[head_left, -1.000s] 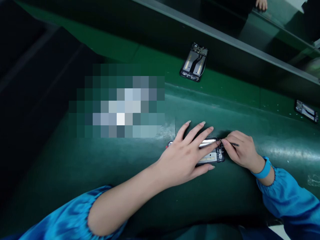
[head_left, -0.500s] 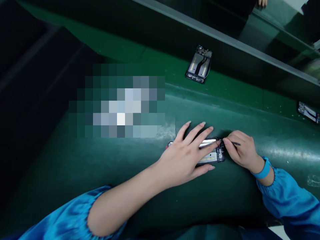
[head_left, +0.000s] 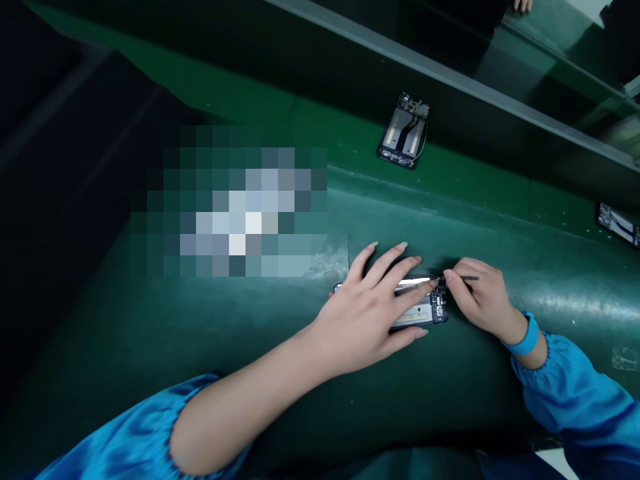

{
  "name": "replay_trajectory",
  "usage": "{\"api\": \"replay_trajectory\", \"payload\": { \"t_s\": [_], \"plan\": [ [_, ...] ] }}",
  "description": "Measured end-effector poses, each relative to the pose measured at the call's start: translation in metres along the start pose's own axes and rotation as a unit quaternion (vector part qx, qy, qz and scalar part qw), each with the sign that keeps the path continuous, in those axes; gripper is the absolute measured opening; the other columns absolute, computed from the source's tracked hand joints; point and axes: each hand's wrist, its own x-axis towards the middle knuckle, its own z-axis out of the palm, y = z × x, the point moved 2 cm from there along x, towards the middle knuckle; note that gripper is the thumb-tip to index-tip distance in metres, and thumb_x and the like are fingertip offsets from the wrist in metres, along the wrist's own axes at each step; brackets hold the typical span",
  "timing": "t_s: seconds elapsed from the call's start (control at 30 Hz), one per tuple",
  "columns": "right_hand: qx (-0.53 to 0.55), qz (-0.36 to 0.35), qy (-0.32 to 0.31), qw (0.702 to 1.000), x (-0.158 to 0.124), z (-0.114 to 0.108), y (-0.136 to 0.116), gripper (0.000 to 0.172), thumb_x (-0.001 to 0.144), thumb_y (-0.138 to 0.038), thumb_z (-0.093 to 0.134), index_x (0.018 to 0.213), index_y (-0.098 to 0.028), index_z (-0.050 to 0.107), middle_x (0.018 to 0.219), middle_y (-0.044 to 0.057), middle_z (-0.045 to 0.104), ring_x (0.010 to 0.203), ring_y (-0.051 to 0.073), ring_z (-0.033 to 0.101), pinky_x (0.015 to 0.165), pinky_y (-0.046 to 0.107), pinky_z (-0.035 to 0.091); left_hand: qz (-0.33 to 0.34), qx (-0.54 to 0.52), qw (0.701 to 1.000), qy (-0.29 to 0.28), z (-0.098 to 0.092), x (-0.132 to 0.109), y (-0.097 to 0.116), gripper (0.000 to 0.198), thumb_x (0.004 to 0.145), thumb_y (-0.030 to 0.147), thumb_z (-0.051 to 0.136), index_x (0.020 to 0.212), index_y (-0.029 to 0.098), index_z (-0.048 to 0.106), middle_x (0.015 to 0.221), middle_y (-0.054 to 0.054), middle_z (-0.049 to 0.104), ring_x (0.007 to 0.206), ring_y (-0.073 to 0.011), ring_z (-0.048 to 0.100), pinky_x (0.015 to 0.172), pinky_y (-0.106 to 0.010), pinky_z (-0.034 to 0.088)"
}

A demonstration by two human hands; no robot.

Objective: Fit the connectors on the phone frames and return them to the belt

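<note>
An opened smartphone body (head_left: pixel 413 316) lies on the green mat, its inner parts facing up. My left hand (head_left: pixel 367 310) rests over it with fingers spread, the index fingertip near the circuit board end, and covers much of the phone. At that same end, my right hand (head_left: pixel 477 293) pinches a thin dark tool, apparently tweezers (head_left: pixel 469 277). The tool's tip meets the board's upper corner, close to my left index finger. What the tip touches is too small to make out.
Another opened phone body (head_left: pixel 404 133) lies on the ledge behind the mat, and one more (head_left: pixel 619 225) sits at the far right. A small clear plastic piece (head_left: pixel 625 359) is at the right. Across the rail, another person's hand (head_left: pixel 523 5) shows. One patch is blurred out.
The dark tool in my right hand has tilted to lie more level. My left hand stays spread on the phone. The whole view has shifted slightly.
</note>
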Motion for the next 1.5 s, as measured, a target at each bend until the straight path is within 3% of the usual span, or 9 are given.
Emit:
{"api": "replay_trajectory", "payload": {
  "t_s": [0.13,0.27,0.37,0.7,0.9,1.07,1.17,1.23,1.5],
  "plan": [
    [0.124,0.167,-0.041,0.977,0.012,-0.011,0.007,0.043,0.102,-0.030,0.051,0.061,-0.019,0.059,0.060,0.001,0.055,0.057,0.014,0.054,0.057,0.027,0.041,-0.024,-0.018,1.000,0.006,0.001,0.000,0.002,0.054,0.088,0.050,0.069,0.136,0.027,0.065,0.140,-0.016,0.055,0.145,-0.0437,0.035,0.118,-0.073,0.022],
    [0.223,0.348,-0.288,0.864,0.027,-0.017,0.010,0.042,0.094,-0.032,0.058,0.056,-0.016,0.065,0.048,0.001,0.058,0.040,0.010,0.051,0.042,0.019,0.040,-0.013,-0.008,1.000,0.019,0.005,-0.001,0.009,0.050,0.094,0.048,0.062,0.138,0.023,0.063,0.143,-0.015,0.055,0.143,-0.0430,0.039,0.118,-0.072,0.024],
    [0.220,0.381,-0.368,0.819,0.037,-0.017,0.008,0.037,0.092,-0.026,0.058,0.058,-0.015,0.067,0.047,0.002,0.061,0.037,0.009,0.054,0.038,0.015,0.039,0.001,0.011,0.999,0.032,0.007,-0.002,0.012,0.047,0.098,0.047,0.057,0.138,0.024,0.064,0.148,-0.015,0.053,0.143,-0.0425,0.039,0.116,-0.070,0.027],
    [0.201,0.389,-0.380,0.815,0.037,-0.007,0.008,0.037,0.091,-0.019,0.052,0.056,-0.015,0.064,0.051,0.004,0.066,0.038,0.011,0.059,0.036,0.014,0.041,-0.003,0.013,0.999,0.036,0.008,-0.006,0.010,0.051,0.097,0.055,0.057,0.139,0.028,0.062,0.150,-0.013,0.051,0.145,-0.0395,0.037,0.118,-0.068,0.024],
    [0.156,0.357,-0.363,0.846,0.032,0.003,0.009,0.036,0.087,-0.021,0.048,0.056,-0.016,0.065,0.037,-0.001,0.054,0.028,0.008,0.041,0.032,0.014,0.033,-0.009,0.040,0.999,0.032,0.013,-0.006,0.013,0.053,0.096,0.059,0.056,0.139,0.029,0.061,0.149,-0.012,0.052,0.146,-0.0369,0.037,0.119,-0.065,0.025],
    [0.194,0.362,-0.360,0.838,0.028,0.005,0.009,0.037,0.085,-0.017,0.047,0.053,-0.015,0.064,0.054,0.006,0.068,0.039,0.011,0.060,0.035,0.014,0.039,-0.047,-0.025,0.998,0.041,-0.016,-0.009,-0.001,0.045,0.096,0.054,0.059,0.131,0.026,0.066,0.133,-0.010,0.065,0.129,-0.0334,0.054,0.110,-0.057,0.037],
    [0.193,0.376,-0.371,0.827,0.030,0.003,0.011,0.034,0.085,-0.019,0.050,0.056,-0.014,0.067,0.056,0.008,0.069,0.046,0.014,0.066,0.033,0.014,0.037,-0.147,-0.097,0.984,-0.009,-0.041,-0.014,-0.029,0.028,0.102,0.039,0.053,0.111,0.023,0.074,0.102,-0.006,0.074,0.095,-0.0230,0.067,0.088,-0.041,0.049],
    [0.188,0.384,-0.381,0.820,0.032,0.001,0.012,0.034,0.085,-0.020,0.051,0.056,-0.014,0.067,0.056,0.009,0.070,0.048,0.015,0.067,0.034,0.014,0.040,-0.159,-0.152,0.974,-0.053,-0.050,-0.016,-0.044,0.026,0.101,0.033,0.053,0.099,0.021,0.076,0.093,-0.005,0.074,0.086,-0.0196,0.066,0.082,-0.035,0.049],
    [0.194,0.387,-0.392,0.812,0.032,0.001,0.014,0.033,0.086,-0.020,0.053,0.056,-0.015,0.067,0.058,0.009,0.070,0.046,0.015,0.065,0.036,0.015,0.044,-0.136,-0.188,0.971,-0.063,-0.044,-0.012,-0.051,0.024,0.099,0.031,0.058,0.093,0.020,0.078,0.091,-0.004,0.075,0.087,-0.0194,0.065,0.085,-0.035,0.048]
  ]
}}
